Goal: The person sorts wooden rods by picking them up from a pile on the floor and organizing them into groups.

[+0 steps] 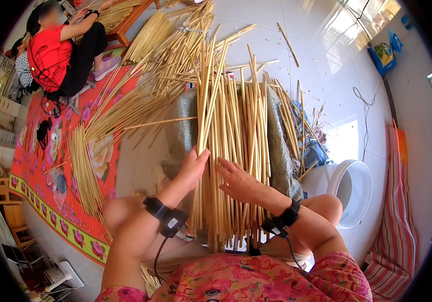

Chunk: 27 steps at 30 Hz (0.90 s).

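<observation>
A thick layer of dried, straw-coloured stalks (236, 126) lies lengthwise before me, over a grey-green plastic sheet (276, 131) and between my knees. My left hand (194, 165) is closed around the lower ends of a few stalks (209, 95), which point away from me and rise a little above the layer. To its right, my right hand (241, 182) rests over the layer with its fingers stretched out, holding nothing. A black band with a small box sits on each wrist.
Loose stalk bundles (150, 100) spread over the red floral mat (50, 166) and the tiled floor at left. A person in red (52, 55) sits at far left, handling stalks. On the right, a white bucket (354, 194) lies on its side beside scraps and blue cloth (316, 151).
</observation>
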Available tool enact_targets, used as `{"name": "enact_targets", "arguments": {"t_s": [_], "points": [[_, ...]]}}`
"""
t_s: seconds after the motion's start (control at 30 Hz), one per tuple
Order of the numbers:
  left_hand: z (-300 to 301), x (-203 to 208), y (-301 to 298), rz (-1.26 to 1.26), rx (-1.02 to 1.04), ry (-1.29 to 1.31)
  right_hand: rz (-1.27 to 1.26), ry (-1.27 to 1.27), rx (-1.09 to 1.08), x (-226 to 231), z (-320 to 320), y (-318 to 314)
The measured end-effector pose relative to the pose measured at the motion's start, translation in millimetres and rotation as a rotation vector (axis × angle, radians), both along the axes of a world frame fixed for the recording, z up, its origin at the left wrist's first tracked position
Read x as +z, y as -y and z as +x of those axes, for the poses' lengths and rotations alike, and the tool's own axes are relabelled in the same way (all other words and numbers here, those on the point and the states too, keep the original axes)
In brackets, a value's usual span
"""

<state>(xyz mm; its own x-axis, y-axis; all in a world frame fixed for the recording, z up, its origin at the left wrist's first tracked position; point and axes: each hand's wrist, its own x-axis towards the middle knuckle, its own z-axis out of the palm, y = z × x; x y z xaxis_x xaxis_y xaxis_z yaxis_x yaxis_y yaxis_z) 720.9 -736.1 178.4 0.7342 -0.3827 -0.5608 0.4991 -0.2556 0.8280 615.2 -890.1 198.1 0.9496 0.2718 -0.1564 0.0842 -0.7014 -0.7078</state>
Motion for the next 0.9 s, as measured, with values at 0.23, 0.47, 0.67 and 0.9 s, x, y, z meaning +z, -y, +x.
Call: {"name": "enact_targets", "arguments": {"t_s": [0.23,0.47,0.67,0.9], "points": [[-4,13,5,-0.04,0.066,-0.003,0.146,0.073,0.187,10,5,3],[0,2,2,-0.057,0.008,-0.02,-0.109,-0.04,-0.237,13,10,20],[2,7,2,0.011,-0.064,0.06,-0.266,-0.033,-0.308,15,10,22],[3,4,1,-0.02,0.018,-0.054,-0.073,-0.172,-0.302,-7,18,26]]}}
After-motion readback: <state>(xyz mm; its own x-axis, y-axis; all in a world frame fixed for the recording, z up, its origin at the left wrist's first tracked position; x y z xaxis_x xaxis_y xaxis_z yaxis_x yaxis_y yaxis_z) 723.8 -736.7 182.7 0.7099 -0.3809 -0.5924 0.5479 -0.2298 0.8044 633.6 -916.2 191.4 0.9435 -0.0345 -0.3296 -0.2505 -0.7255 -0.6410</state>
